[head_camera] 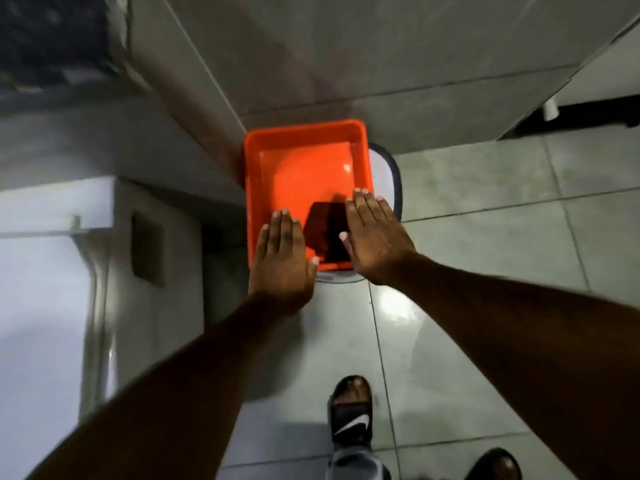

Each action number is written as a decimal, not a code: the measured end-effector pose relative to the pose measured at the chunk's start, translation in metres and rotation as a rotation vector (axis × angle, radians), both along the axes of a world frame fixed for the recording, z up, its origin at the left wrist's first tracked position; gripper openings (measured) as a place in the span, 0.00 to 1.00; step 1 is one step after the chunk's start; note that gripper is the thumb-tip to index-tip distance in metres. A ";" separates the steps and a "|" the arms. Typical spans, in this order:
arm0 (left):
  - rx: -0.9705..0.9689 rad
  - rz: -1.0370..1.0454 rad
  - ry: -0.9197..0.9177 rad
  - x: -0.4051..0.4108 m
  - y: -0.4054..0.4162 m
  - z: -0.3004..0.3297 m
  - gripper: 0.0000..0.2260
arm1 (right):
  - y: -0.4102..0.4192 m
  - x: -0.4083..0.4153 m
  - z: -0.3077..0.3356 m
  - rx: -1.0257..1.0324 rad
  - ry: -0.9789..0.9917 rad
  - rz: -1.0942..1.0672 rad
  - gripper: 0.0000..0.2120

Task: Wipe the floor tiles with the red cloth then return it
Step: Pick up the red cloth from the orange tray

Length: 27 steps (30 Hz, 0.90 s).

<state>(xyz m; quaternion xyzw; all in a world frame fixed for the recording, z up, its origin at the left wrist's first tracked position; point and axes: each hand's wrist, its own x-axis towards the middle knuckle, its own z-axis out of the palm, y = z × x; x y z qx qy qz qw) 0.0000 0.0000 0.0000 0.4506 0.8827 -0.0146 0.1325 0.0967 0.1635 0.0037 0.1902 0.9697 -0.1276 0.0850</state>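
An orange rectangular tub (304, 133) stands on a white bucket against the tiled wall. A dark red folded cloth (325, 230) lies in the tub's near right corner. My left hand (282, 258) hovers flat over the tub's near left edge, fingers spread, holding nothing. My right hand (375, 237) is flat too, above the tub's near right edge, its thumb just beside the cloth. Neither hand grips the cloth.
The white bucket (389, 174) with a dark rim shows under the tub's right side. A white toilet cistern (69, 209) stands at the left. Grey floor tiles (485, 237) stretch to the right. My sandalled feet (351, 410) are on the tiles below.
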 end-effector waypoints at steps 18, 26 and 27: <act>0.030 -0.037 0.014 0.000 -0.003 -0.048 0.35 | 0.005 -0.084 -0.006 -0.169 -0.179 -0.220 0.19; 0.125 -0.151 0.059 0.050 0.032 -0.007 0.34 | 0.048 0.022 0.040 -0.433 0.266 -0.528 0.16; 0.143 -0.183 0.060 0.062 0.040 -0.004 0.34 | 0.057 0.042 0.041 -0.472 0.311 -0.589 0.15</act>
